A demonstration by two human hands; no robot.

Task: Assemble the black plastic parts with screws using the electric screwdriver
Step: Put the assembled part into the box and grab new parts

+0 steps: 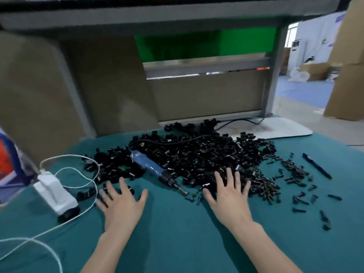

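Teal cloth (177,243) carries a heap of black plastic parts (206,156) with the blue electric screwdriver (151,167) lying in it. Left hand (122,207) and right hand (230,196) lie flat at the heap's near edge, fingers spread, gripping nothing.

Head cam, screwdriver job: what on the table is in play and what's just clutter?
In play: pile of black plastic parts; blue electric screwdriver lying in it; left hand and right hand, both open, holding nothing.
Clutter: white adapter with its white cable; black pen; printed box at the left edge.
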